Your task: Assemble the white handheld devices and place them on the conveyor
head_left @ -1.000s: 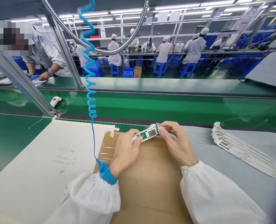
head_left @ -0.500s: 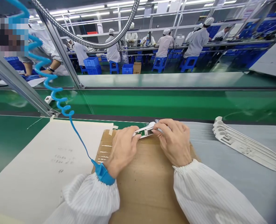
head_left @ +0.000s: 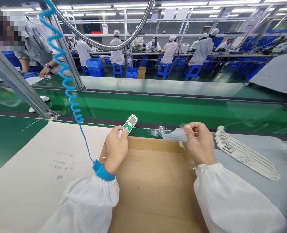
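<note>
My left hand (head_left: 116,147) is closed around a slim white plastic housing (head_left: 133,117) with a green circuit board (head_left: 125,127) and a small grey display (head_left: 132,121) in it. The housing points up and to the right, above the far edge of the cardboard (head_left: 155,174). On the right, my right hand (head_left: 200,142) pinches a small piece of clear film (head_left: 182,125) between thumb and fingers. A blue wrist strap (head_left: 103,171) sits round my left wrist. Crumpled clear film scraps (head_left: 159,131) lie behind the cardboard, between the hands.
Several white plastic shells (head_left: 247,155) lie stacked on a grey sheet (head_left: 235,191) at right. White paper (head_left: 48,165) with faint writing covers the left. A coiled blue cord (head_left: 69,87) hangs to the wrist strap. Beyond runs a green conveyor (head_left: 143,106); people work further back.
My hands have moved apart. The left took the housing left and tilted it upward; the right moved right, now with clear film in its fingers. The display is now uncovered by fingers.
</note>
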A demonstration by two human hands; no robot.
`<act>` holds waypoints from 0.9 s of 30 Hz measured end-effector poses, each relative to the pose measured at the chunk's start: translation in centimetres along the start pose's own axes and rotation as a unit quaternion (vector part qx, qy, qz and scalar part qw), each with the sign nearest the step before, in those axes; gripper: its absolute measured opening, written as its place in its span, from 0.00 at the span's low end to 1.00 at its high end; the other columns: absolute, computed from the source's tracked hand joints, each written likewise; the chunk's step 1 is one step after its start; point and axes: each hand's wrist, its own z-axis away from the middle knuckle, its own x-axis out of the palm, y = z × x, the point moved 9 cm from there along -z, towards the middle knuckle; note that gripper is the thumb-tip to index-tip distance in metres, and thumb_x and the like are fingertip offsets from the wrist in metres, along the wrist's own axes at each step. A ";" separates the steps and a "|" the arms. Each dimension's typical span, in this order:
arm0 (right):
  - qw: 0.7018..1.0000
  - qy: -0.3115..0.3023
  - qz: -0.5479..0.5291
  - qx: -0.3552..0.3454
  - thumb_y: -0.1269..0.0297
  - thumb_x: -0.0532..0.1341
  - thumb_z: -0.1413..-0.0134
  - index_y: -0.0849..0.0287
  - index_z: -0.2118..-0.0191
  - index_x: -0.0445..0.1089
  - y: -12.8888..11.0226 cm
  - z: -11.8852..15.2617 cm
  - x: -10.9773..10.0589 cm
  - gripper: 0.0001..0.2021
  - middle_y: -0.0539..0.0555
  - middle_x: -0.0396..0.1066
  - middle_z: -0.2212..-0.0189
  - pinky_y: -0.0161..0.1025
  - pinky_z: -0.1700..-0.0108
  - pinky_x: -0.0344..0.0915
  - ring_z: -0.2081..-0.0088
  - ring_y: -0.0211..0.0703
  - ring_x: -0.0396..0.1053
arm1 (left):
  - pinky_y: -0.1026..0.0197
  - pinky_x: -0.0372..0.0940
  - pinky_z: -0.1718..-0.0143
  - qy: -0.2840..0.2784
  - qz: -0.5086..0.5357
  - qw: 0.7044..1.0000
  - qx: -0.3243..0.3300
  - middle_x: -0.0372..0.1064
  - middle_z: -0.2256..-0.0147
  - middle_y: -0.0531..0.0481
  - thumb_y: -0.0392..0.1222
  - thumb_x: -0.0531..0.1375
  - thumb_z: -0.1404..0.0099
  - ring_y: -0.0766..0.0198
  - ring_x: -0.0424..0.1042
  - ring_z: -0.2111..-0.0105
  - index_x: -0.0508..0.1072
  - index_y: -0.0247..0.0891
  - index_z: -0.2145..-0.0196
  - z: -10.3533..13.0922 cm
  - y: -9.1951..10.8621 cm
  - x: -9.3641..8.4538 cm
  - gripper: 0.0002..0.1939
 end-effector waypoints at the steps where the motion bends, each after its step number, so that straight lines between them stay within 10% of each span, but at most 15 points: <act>1: 0.999 0.008 0.017 0.027 0.57 0.58 0.40 0.53 0.65 0.64 0.9 -0.5 -0.3 0.06 0.55 0.74 0.64 0.45 0.60 0.64 0.63 0.49 0.71 | 0.58 0.61 0.64 0.002 0.027 1.000 -0.012 0.76 0.68 0.45 0.45 0.56 0.32 0.55 0.74 0.67 0.75 0.37 0.56 -0.2 -0.4 0.0 0.13; 5: 0.984 -0.135 0.104 -0.046 0.60 0.55 0.40 0.55 0.66 0.66 -0.3 -2.1 3.9 0.06 0.54 0.74 0.66 0.45 0.57 0.63 0.62 0.48 0.70 | 0.58 0.61 0.64 0.001 0.064 0.998 -0.028 0.75 0.71 0.47 0.46 0.57 0.34 0.56 0.73 0.68 0.76 0.37 0.58 -0.4 -1.2 0.1 0.12; 11: 0.887 -0.363 0.217 -0.187 0.66 0.61 0.45 0.52 0.70 0.72 -3.0 -1.7 11.9 0.04 0.51 0.75 0.65 0.48 0.54 0.55 0.59 0.49 0.67 | 0.58 0.60 0.64 0.007 0.077 0.997 -0.025 0.74 0.71 0.47 0.46 0.57 0.34 0.57 0.72 0.68 0.76 0.37 0.59 -0.5 -1.0 0.0 0.12; 16: 0.863 -0.408 0.196 -0.225 0.62 0.61 0.45 0.55 0.77 0.67 -4.1 -2.9 11.6 0.11 0.52 0.74 0.70 0.48 0.53 0.56 0.62 0.47 0.67 | 0.58 0.60 0.64 0.011 0.097 0.994 -0.043 0.75 0.70 0.47 0.45 0.57 0.34 0.57 0.72 0.68 0.75 0.37 0.59 -0.6 -1.2 -0.3 0.12; 22: 0.928 -0.333 0.098 -0.135 0.48 0.52 0.36 0.55 0.63 0.69 -5.3 -6.3 9.2 0.17 0.55 0.77 0.61 0.43 0.57 0.65 0.61 0.45 0.72 | 0.58 0.60 0.65 0.037 0.119 0.991 -0.045 0.75 0.68 0.46 0.45 0.58 0.34 0.57 0.72 0.68 0.75 0.37 0.58 -0.6 -1.3 -0.9 0.12; 27: 0.871 -0.375 0.299 -0.105 0.63 0.63 0.46 0.55 0.74 0.71 -3.2 -4.1 11.3 0.07 0.54 0.76 0.65 0.46 0.57 0.61 0.61 0.49 0.72 | 0.58 0.60 0.64 0.038 0.124 0.990 -0.057 0.75 0.68 0.46 0.45 0.58 0.34 0.56 0.73 0.67 0.75 0.37 0.59 -0.6 -1.5 -1.0 0.11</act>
